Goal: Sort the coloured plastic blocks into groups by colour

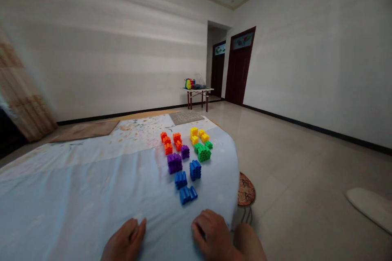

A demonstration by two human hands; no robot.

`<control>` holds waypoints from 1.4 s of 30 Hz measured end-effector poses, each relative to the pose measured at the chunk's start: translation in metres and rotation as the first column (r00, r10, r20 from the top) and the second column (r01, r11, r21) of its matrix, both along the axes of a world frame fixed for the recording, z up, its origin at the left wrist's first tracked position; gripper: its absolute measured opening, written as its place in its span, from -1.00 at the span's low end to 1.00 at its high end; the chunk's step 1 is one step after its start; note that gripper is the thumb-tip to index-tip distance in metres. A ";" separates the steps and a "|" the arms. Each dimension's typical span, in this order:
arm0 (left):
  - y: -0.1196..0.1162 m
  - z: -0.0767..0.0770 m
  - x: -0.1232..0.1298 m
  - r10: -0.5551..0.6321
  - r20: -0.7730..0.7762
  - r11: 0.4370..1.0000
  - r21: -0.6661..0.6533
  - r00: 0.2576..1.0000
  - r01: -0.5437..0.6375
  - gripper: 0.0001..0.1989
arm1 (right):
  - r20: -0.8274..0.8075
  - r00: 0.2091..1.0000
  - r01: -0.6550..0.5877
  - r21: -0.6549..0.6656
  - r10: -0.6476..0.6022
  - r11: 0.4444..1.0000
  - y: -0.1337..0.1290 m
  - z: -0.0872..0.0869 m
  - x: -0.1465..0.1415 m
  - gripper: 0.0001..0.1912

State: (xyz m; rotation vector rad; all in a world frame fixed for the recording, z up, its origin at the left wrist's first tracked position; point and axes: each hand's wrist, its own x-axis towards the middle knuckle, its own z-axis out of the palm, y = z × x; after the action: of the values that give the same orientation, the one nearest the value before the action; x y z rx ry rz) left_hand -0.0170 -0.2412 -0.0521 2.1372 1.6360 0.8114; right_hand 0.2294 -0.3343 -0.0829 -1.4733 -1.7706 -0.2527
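Observation:
My left hand (126,238) rests at the near edge of the cloth-covered table (101,195), fingers curled in and thumb alongside, with nothing seen in it. To its right, my right hand (212,232) lies in a loose fist on the cloth, also showing nothing held. Beyond it are ridged plastic building blocks grouped by colour. Blue blocks (185,195) lie closest to my hands. Purple blocks (174,163) come behind them, with green blocks (203,153) to the right. Orange blocks (168,148) and yellow blocks (194,132) stand farthest back. Neither hand touches a block.
A brown mat (85,130) lies at the table's far left and a grey mat (186,118) at its far end. A round patterned stool (246,189) stands by the right edge. Against the back wall, a small table (199,89) holds a colourful bag (190,84).

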 end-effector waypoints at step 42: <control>0.003 0.005 -0.011 0.207 0.176 0.971 -0.155 0.963 -0.180 -0.55 | 0.067 0.997 -0.037 -0.019 0.038 0.999 -0.006 0.018 0.003 -0.80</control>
State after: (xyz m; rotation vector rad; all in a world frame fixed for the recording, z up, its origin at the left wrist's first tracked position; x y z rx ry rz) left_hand -0.0278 -0.2380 -0.0472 1.7676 1.7630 0.9016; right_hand 0.2322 -0.3402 -0.0650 -1.4580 -1.8572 -0.2709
